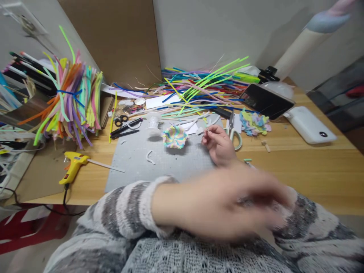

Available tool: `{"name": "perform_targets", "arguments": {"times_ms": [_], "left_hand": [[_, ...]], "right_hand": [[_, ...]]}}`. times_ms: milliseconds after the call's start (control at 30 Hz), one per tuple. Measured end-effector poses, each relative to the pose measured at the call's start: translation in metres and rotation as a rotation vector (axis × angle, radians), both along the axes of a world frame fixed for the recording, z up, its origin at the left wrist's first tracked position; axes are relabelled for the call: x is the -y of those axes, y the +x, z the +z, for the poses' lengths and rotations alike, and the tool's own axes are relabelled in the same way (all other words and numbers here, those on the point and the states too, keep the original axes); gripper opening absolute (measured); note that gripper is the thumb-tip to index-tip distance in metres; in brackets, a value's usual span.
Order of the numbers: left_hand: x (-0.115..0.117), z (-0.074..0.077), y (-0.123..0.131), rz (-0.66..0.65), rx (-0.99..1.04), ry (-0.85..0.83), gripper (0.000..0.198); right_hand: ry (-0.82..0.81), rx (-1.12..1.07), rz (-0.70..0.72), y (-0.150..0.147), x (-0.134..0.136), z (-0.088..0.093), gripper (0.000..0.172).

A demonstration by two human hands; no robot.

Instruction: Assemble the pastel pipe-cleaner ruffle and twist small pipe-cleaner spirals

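My left hand reaches across my body in front of my right forearm. Motion smears its fingers, so whether it holds anything is unclear. Beyond it, my right hand is closed in a pinch over the right side of the grey cutting mat. A tiny thing at its fingertips is too small to name. A ruffled pastel pipe-cleaner piece lies on the mat to the left of that hand. Scissors with pale green handles rest just to its right. A spool of clear thread stands behind the ruffled piece.
A yellow glue gun lies at the left, its cord hanging off the table. Bundled pipe cleaners stand behind it. Loose pipe cleaners are heaped along the wall. At the right are a pastel bundle, a phone and a white power bank.
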State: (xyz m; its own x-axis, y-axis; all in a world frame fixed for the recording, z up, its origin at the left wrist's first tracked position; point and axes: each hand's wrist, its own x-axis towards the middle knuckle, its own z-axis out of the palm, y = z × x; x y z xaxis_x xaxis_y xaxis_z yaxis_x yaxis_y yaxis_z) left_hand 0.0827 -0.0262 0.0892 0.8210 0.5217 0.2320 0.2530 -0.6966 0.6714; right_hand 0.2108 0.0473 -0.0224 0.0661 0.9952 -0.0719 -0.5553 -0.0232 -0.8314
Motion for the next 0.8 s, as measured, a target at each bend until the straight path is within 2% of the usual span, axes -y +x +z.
{"name": "perform_targets", "arguments": {"times_ms": [67,133,167,233,300,333,400,500,567,600,700,800], "left_hand": [[-0.02,-0.016,-0.025,0.32,-0.058,0.147,0.015],[-0.04,-0.037,-0.054,0.639,-0.255,0.289,0.02],[-0.047,-0.048,-0.067,0.655,-0.344,0.311,0.026],[-0.057,-0.066,-0.085,0.573,-0.408,0.335,0.021],[-0.059,-0.074,-0.093,0.53,-0.354,0.298,0.005],[-0.057,-0.074,-0.093,0.543,-0.288,0.241,0.006],[-0.049,-0.072,-0.09,0.603,-0.068,-0.007,0.012],[-0.036,-0.069,-0.081,0.67,0.307,-0.679,0.025],[-0.031,-0.073,-0.075,0.686,0.389,-1.035,0.028],[-0.03,-0.076,-0.073,0.698,0.38,-1.108,0.028],[-0.036,-0.088,-0.073,0.782,0.367,-1.056,0.027],[-0.046,-0.093,-0.086,0.921,0.387,-0.859,0.027]], "right_hand": [[0.0,-0.001,-0.055,0.0,-0.003,-0.002,0.015],[0.01,0.012,-0.094,0.0,-0.004,-0.003,0.014],[0.013,0.018,-0.106,0.0,-0.005,-0.004,0.014],[0.017,0.031,-0.114,-0.001,-0.005,-0.005,0.013],[0.022,0.042,-0.112,-0.001,-0.006,-0.006,0.014],[0.025,0.047,-0.111,-0.001,-0.006,-0.007,0.014],[0.03,0.053,-0.114,0.0,-0.008,-0.008,0.015],[0.03,0.063,-0.123,0.0,-0.011,-0.008,0.016],[0.026,0.075,-0.122,0.001,-0.012,-0.008,0.017],[0.024,0.083,-0.12,0.001,-0.013,-0.008,0.018],[0.02,0.105,-0.113,0.002,-0.013,-0.008,0.019],[0.025,0.118,-0.113,0.003,-0.014,-0.009,0.016]]}}
